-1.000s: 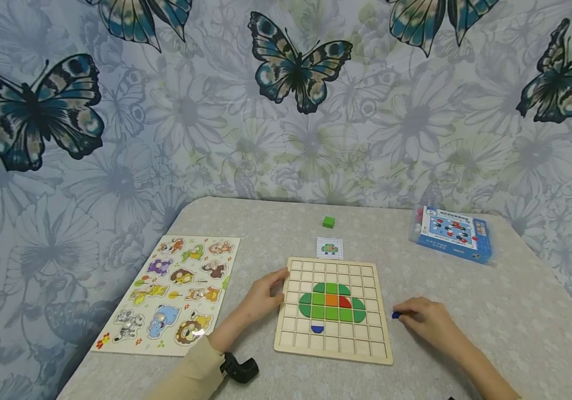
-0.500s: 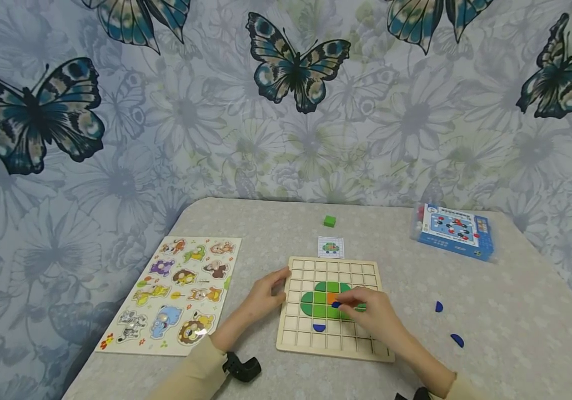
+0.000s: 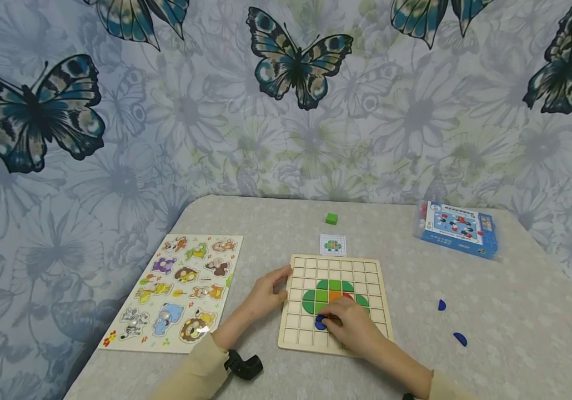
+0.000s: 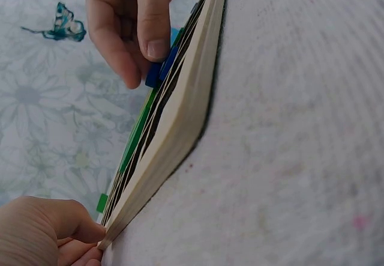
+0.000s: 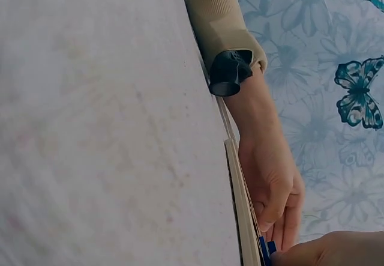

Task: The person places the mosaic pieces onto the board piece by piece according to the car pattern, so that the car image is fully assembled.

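A wooden grid board point(image 3: 300, 336) lies on the table, bearing green, orange and red pieces in its middle. My left hand point(image 3: 265, 295) pinches the board's left edge; the left wrist view shows its thumb point(image 4: 84, 223) against the rim. Over the lower grid my right hand point(image 3: 355, 326) pinches a blue half-circle piece point(image 4: 153, 74) between thumb and finger. Right beside it, another blue half-circle piece point(image 3: 320, 326) sits in a cell. Whether the held piece touches the board is hidden by the fingers. Part of the coloured shape is covered by my right hand.
Two blue half-circle pieces point(image 3: 442, 305) lie right of the board. Beyond it are a small pattern card point(image 3: 333, 244) and a green block point(image 3: 331, 219). An animal puzzle board point(image 3: 166, 278) lies at left, a blue box point(image 3: 458, 230) at back right.
My right hand has brought the blue half-circle from the table at the board's right, leftward over the grid, down beside the blue piece there. My left hand keeps its hold on the edge.
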